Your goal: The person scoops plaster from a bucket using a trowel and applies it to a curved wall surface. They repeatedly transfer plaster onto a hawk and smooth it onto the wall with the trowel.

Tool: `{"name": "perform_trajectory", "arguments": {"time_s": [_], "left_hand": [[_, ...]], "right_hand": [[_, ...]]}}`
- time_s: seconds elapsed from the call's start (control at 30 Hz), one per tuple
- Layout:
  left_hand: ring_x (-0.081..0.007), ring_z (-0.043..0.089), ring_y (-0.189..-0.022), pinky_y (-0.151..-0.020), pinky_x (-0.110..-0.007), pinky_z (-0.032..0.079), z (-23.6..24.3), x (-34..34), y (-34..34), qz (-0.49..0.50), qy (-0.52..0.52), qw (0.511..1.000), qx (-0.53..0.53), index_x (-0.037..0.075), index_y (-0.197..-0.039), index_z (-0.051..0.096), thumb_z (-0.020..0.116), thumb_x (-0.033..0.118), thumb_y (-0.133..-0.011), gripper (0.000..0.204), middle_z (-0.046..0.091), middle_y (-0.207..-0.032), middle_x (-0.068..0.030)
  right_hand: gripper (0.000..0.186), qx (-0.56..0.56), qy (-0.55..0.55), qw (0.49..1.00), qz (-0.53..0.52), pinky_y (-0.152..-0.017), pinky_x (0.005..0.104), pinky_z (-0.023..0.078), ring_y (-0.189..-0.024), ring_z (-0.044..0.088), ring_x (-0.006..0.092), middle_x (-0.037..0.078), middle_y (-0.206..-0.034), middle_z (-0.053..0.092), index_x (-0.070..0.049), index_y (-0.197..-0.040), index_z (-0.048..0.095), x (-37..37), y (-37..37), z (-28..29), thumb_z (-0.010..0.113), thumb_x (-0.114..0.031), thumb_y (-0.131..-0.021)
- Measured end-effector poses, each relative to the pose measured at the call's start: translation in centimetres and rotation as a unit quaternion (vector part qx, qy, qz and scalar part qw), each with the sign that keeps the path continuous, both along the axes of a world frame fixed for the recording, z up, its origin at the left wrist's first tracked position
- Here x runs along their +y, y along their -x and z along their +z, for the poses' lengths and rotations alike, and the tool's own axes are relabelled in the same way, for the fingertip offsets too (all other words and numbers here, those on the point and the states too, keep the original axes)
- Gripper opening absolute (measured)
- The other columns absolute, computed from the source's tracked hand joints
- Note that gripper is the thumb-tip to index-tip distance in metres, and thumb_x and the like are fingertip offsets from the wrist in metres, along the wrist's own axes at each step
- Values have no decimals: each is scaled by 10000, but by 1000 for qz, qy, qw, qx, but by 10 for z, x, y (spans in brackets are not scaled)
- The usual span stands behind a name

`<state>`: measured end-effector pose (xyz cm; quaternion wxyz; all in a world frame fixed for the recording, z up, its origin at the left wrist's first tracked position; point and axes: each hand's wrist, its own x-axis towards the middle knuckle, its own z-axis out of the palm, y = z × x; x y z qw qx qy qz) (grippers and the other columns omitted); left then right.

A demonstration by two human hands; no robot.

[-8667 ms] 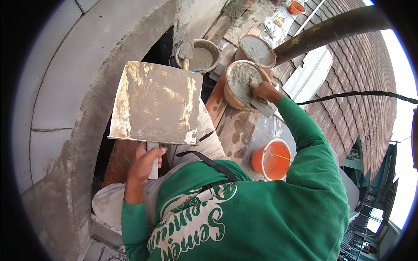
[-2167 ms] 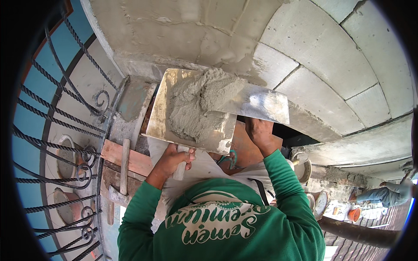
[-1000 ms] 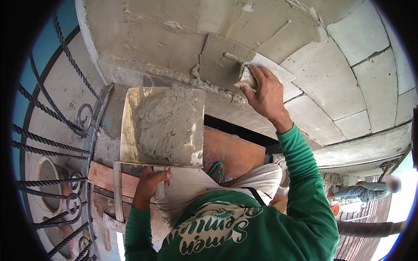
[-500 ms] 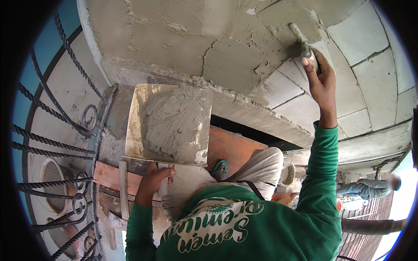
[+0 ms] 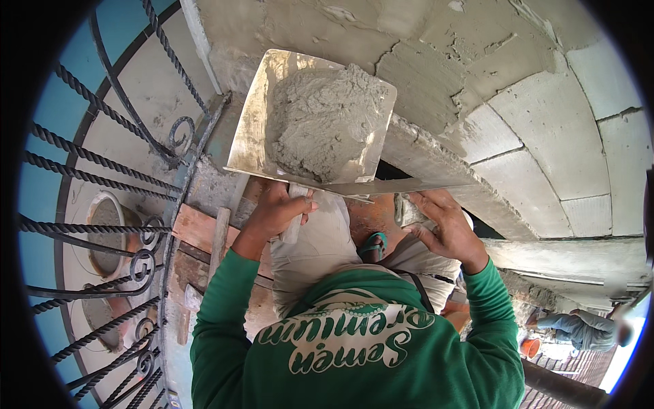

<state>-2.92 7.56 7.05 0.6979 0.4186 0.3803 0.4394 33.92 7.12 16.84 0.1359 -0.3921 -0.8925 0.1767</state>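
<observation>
My left hand (image 5: 271, 215) is closed around the short handle (image 5: 294, 221) of a square mortar hawk with raised sides (image 5: 246, 129). A thick heap of wet grey mortar (image 5: 330, 119) lies on the hawk. In my right hand (image 5: 446, 225) is a plastering trowel (image 5: 432, 185), gripped by its handle (image 5: 407, 211). The trowel's blade is seen nearly edge-on and reaches to the hawk's near edge; whether it touches cannot be told. Beyond the hands, the block wall (image 5: 552, 136) carries wet grey plaster (image 5: 426, 85) on its left part, bare blocks on its right.
A twisted iron railing (image 5: 102, 160) runs down the left, with mortar-stained buckets (image 5: 105, 232) behind it. Wooden planks (image 5: 197, 221) lie by my left arm. A concrete ledge (image 5: 463, 170) borders the wall's foot. Another person (image 5: 582, 327) is far off at right, near an orange bucket (image 5: 530, 347).
My right hand has come down from the wall with the trowel to the hawk's near edge. The hawk with its mortar has shifted up and right in view.
</observation>
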Motion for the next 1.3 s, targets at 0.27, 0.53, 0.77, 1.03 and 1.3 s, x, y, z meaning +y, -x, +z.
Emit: {"name": "perform_trajectory", "arguments": {"time_s": [0.27, 0.53, 0.77, 1.03, 1.3], "left_hand": [[-145, 628, -709, -592, -321, 519, 19, -22, -18, -8, -9, 999, 53, -21, -1132, 627, 733, 24, -885, 273, 649, -919, -60], [-163, 628, -696, -590, -325, 517, 18, -37, -7, -6, -30, 992, 123, -7, -1116, 614, 735, 2, -874, 271, 628, -904, -58], [-174, 608, -636, -586, -317, 490, 2, -57, 6, 9, 56, 998, 6, 0, -1087, 622, 731, 7, -851, 260, 632, -841, -57], [-177, 624, -683, -572, -329, 510, -15, -41, 43, 17, 45, 999, 21, -11, -1175, 606, 743, 0, -846, 356, 621, -912, -67], [-175, 637, -750, -559, -329, 516, -28, -36, 56, 67, 66, 996, -10, 1, -1202, 605, 745, -8, -844, 384, 620, -966, -64]], "right_hand": [[308, -27, -263, 963, -61, -961, 527, 510, -1072, 675, 369, 148, -1163, 704, -100, -1193, 722, 16, 18, -63, 758, -163, -894], [244, -22, -324, 937, -127, -911, 527, 509, -1026, 676, 378, 141, -1072, 723, -102, -1128, 738, 42, 28, -80, 754, -194, -903], [320, -33, -287, 940, -181, -995, 526, 486, -1121, 663, 386, 143, -1186, 717, -108, -1213, 727, 55, 31, -86, 784, -162, -903], [542, 1, -284, 935, -210, -968, 498, 509, -1118, 643, 430, 244, -1238, 656, 30, -1357, 600, 103, 75, -54, 758, -288, -947], [613, -5, -164, 976, -144, -945, 523, 527, -1142, 639, 456, 249, -1257, 643, 54, -1368, 576, 158, 103, -14, 745, -356, -945]]}}
